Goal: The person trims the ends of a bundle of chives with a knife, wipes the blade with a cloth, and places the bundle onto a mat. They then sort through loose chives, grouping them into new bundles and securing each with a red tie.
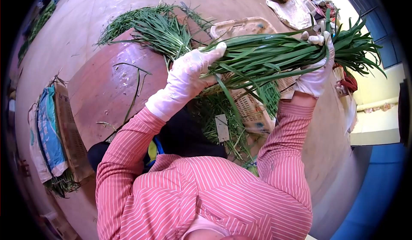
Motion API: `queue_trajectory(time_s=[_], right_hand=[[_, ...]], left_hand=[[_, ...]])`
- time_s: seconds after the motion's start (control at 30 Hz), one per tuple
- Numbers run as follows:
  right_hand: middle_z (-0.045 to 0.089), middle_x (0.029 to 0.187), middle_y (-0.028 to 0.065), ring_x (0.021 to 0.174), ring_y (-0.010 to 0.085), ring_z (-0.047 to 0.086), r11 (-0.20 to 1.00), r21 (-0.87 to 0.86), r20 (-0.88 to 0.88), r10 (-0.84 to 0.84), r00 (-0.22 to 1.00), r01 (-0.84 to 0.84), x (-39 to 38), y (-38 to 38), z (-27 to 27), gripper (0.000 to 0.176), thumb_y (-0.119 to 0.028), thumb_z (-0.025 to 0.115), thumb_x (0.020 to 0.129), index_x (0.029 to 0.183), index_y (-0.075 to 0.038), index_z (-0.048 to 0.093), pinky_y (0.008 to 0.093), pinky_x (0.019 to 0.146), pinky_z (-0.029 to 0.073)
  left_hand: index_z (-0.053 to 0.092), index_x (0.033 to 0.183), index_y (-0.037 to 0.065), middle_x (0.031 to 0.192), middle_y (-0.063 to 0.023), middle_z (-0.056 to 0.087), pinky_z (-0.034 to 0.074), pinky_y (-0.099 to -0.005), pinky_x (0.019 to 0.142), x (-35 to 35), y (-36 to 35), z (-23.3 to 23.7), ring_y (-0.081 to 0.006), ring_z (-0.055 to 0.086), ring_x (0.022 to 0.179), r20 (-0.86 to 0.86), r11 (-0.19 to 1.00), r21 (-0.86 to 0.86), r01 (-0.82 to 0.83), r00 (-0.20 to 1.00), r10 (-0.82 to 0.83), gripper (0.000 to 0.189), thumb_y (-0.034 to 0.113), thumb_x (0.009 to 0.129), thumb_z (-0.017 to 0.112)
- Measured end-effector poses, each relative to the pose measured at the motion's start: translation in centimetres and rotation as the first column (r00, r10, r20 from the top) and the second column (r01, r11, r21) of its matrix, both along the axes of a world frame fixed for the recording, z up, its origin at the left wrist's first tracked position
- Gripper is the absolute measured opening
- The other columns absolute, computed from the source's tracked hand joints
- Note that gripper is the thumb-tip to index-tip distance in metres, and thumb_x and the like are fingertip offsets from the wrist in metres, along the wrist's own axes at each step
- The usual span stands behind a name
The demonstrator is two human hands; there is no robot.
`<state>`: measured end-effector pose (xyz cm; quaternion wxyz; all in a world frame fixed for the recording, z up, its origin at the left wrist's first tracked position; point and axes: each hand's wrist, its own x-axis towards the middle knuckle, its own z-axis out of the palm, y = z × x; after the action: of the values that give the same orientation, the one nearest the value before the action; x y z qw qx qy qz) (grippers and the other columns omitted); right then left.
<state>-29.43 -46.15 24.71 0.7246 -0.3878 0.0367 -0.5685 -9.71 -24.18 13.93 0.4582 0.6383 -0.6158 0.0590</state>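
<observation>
A long bunch of garlic chives (266, 55) stretches across in front of me, raised above the crates. My left hand (189, 74), in a white glove, is closed around its left end with the thumb on top. Further right, my gloved right hand (315, 68) wraps around the bunch from below, its fingertips showing over the leaves. The leaf tips fan out loosely beyond that hand. A few leaves droop below the bunch between my hands.
More chives lie in a pile (161, 31) on a reddish-brown surface (101, 85). Plastic crates (214, 30) stand behind and below the bunch, with loose greens (212, 115) beside them. A pale rectangular piece (222, 128) lies near my lap. Bags (51, 128) lean at the left.
</observation>
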Motion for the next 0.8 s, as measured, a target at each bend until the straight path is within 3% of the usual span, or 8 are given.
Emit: queue_trajectory(time_s=[0.2,0.23,0.3,0.5,0.57,0.63,0.7,0.8], right_hand=[[0.060,0.073,0.0029,0.071,0.0168,0.062,1.000,0.024,0.004,0.018,1.000,-0.018,-2.6,-2.6,-0.8,0.018,-0.019,0.061,0.096,0.100,-0.001,0.063,0.0423,0.089,0.052],[0.060,0.073,0.0029,0.071,0.0168,0.062,1.000,0.023,0.005,0.013,1.000,-0.013,-3.2,-2.9,-0.9,0.018,-0.019,0.061,0.096,0.100,-0.001,0.063,0.0423,0.089,0.052],[0.054,0.069,0.0006,0.071,0.0156,0.059,0.995,0.037,0.022,0.096,0.995,-0.096,-4.8,-3.9,-1.0,0.021,-0.019,0.060,0.097,0.107,-0.001,0.062,0.0436,0.092,0.051],[0.058,0.071,0.0008,0.071,0.0149,0.060,0.995,0.063,-0.011,0.081,0.997,-0.080,-7.9,-5.7,-1.1,0.018,-0.018,0.057,0.098,0.102,-0.002,0.062,0.0367,0.087,0.053],[0.053,0.068,-0.0010,0.067,0.0102,0.054,0.991,0.005,-0.096,-0.131,0.987,0.132,-7.6,-5.3,-1.2,0.048,-0.021,0.051,0.099,0.138,0.008,0.045,0.0313,0.090,0.047],[0.052,0.071,-0.0006,0.067,0.0115,0.053,0.991,-0.027,0.001,0.129,0.992,-0.129,-9.7,-7.5,-1.7,0.049,-0.020,0.051,0.099,0.139,0.007,0.044,0.0315,0.091,0.045],[0.053,0.065,-0.0011,0.062,0.0123,0.052,0.981,0.108,0.072,0.156,0.985,-0.163,-10.9,-8.4,-1.1,0.027,-0.018,0.054,0.098,0.113,0.004,0.060,0.0369,0.092,0.047],[0.054,0.066,-0.0008,0.063,0.0130,0.053,0.999,-0.005,-0.008,0.044,0.999,-0.044,-12.2,-8.4,-0.4,0.035,-0.017,0.051,0.100,0.123,0.008,0.055,0.0394,0.090,0.047]], left_hand=[[0.068,0.107,0.007,0.094,-0.0062,0.070,0.053,-0.0305,0.076,0.5,-1.9,-2.3,-0.0218,0.066,0.084,-0.368,0.950,-0.227,0.215,0.884,-0.288,0.029,-0.001,0.079,0.072],[0.066,0.110,0.004,0.101,-0.0059,0.070,0.052,-0.0273,0.084,0.4,-1.8,-2.9,-0.0173,0.066,0.092,-0.735,0.938,-0.236,0.253,0.584,-0.343,0.023,0.003,0.087,0.068],[0.064,0.111,0.002,0.106,-0.0064,0.068,0.051,-0.0264,0.090,0.5,-0.9,-1.7,-0.0159,0.065,0.096,-0.922,0.916,-0.345,0.205,0.107,-0.371,0.021,0.008,0.091,0.066],[0.066,0.114,0.001,0.106,-0.0099,0.071,0.052,-0.0246,0.069,3.8,-0.2,-4.5,-0.0086,0.058,0.072,-0.974,0.955,-0.135,0.266,0.144,-0.178,0.024,0.013,0.094,0.066],[0.067,0.112,0.002,0.102,-0.0080,0.072,0.050,-0.0234,0.064,3.9,0.0,-4.8,-0.0081,0.057,0.069,-0.968,0.969,-0.030,0.247,0.234,-0.090,0.024,0.018,0.094,0.066],[0.068,0.110,0.003,0.095,-0.0058,0.072,0.046,-0.0216,0.060,3.6,0.7,-4.6,-0.0074,0.056,0.065,-0.974,0.987,0.049,0.156,0.226,0.013,0.024,0.021,0.094,0.066],[0.070,0.107,0.004,0.090,-0.0041,0.072,0.041,-0.0191,0.056,5.0,1.8,-6.7,-0.0062,0.055,0.062,-0.955,0.983,0.073,0.170,0.294,0.020,0.022,0.021,0.094,0.067],[0.069,0.107,0.005,0.079,-0.0003,0.068,0.038,-0.0185,0.052,6.9,2.4,-8.4,-0.0054,0.053,0.060,-0.932,0.970,0.190,0.151,0.339,0.129,0.019,0.017,0.093,0.065]])
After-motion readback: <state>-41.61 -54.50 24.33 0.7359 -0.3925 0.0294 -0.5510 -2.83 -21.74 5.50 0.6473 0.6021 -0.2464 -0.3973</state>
